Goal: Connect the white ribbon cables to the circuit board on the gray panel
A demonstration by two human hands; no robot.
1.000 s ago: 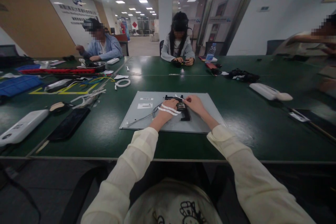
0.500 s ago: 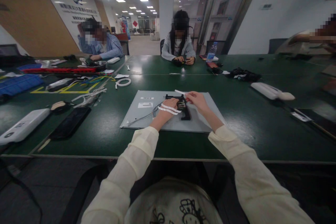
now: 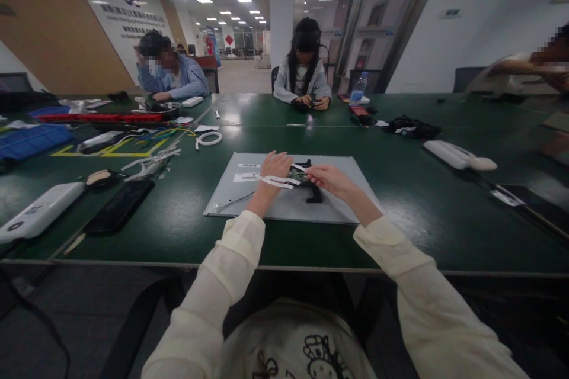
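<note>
My right hand [image 3: 329, 180] pinches a thin white strip [image 3: 299, 168], which looks like a flat ribbon or tape. My left hand [image 3: 274, 167] is raised beside it, fingers stretched out, near the strip's far end. More white strip [image 3: 280, 182] lies across the left hand near the wrist. Under both hands, a green circuit board on a black plastic frame [image 3: 315, 194] rests on a grey metal panel [image 3: 342, 213]. A thin grey cable [image 3: 235, 199] trails left over the panel. The hands partly hide the board.
To the left lie a black phone [image 3: 119, 207], a white device [image 3: 42, 211], loose white strips [image 3: 151, 164] and a white tape coil [image 3: 208, 139]. A white device [image 3: 447, 154] lies to the right. Other people sit around the green table [image 3: 413, 207], one with a small black object in hand.
My left hand has lifted off the board, its fingers now pointing up. My right hand has moved slightly left and down, bringing the white strip over the board.
</note>
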